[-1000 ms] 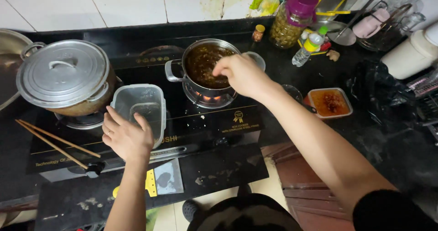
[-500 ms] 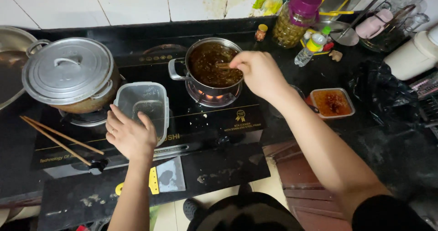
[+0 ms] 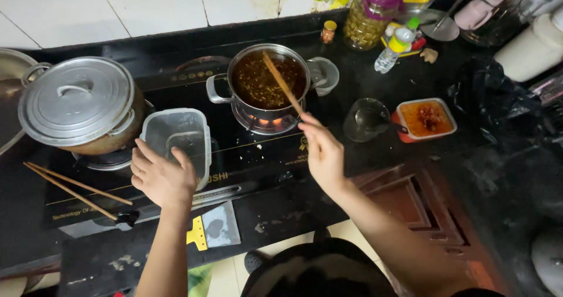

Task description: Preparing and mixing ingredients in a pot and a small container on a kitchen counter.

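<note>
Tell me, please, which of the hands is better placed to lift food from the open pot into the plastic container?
The right hand: it holds the chopsticks, whose tips are in the open pot. The left hand rests on the plastic container, so it seems better suited to steadying it.

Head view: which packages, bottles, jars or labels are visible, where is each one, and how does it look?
Large jar: back counter, clear, purple lid, yellowish contents.
Small plastic bottle: right of the jar, lying tilted, green cap, coloured label.
Tiny spice jar: behind the open pot, orange-yellow lid.
Stove front: black, pale printed lettering.
</note>
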